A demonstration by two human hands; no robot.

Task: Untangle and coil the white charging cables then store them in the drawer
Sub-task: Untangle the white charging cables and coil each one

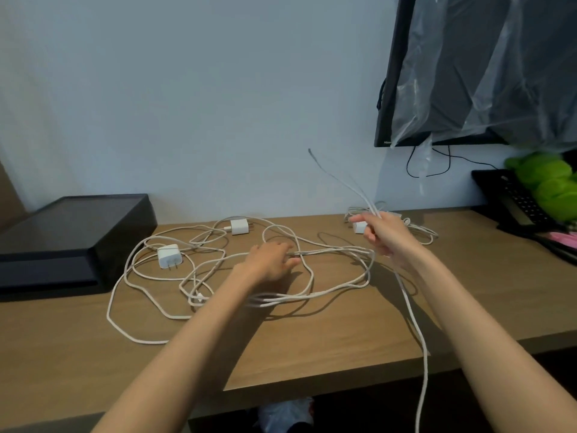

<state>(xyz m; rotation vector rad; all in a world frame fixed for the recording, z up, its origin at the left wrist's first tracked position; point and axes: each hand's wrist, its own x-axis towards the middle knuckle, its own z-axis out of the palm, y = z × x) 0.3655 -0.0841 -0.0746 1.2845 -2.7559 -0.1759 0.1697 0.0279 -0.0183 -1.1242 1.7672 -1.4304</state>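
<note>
A tangle of white charging cables (150, 289) sprawls over the middle of the wooden desk (62, 345). Two white plug adapters lie in it, one at the left (168, 255) and one further back (239, 227). My left hand (271, 260) rests on the tangle and pinches a strand near its centre. My right hand (385, 234) is raised above the desk and grips a cable (415, 326) whose blurred ends stick up and whose long part hangs past the desk's front edge. Behind that hand lies another bundled cable (421, 231) with an adapter (359, 227).
A black box (71, 239) stands at the left of the desk. A monitor (443, 73) under clear plastic hangs on the wall at the right. Below it sit a black keyboard (521, 204) and a green plush toy (549, 182).
</note>
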